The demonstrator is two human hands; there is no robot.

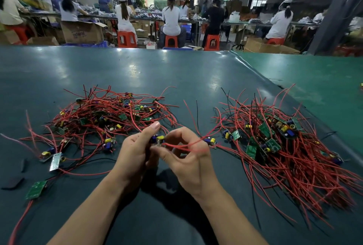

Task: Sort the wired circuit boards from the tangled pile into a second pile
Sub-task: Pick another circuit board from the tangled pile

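Holding one small circuit board [157, 140] between both hands above the dark green table [176, 72], head view. Left hand [135, 152]: thumb raised, fingers curled round the board from its left side. Right hand [188, 158]: thumb and forefinger pinch the board's right end; remaining fingers loosely bent. Board carries a yellow cylindrical capacitor and a blue component on top; red wires [184, 145] run from it across the right hand's fingers, slightly blurred.

To the left of the left hand and beyond it: tangled pile [102, 115], loose red and a few black leads knotted over green boards with yellow and blue parts. Near the left forearm, a single green board [36, 189] lies flat on a red lead; just beyond it a board [55, 161] showing its pale underside.

To the right of the right hand: second pile [279, 140], boards clustered at the far end, leads mostly combed toward the near right. One board [211, 142] lies just beside the right hand's knuckles
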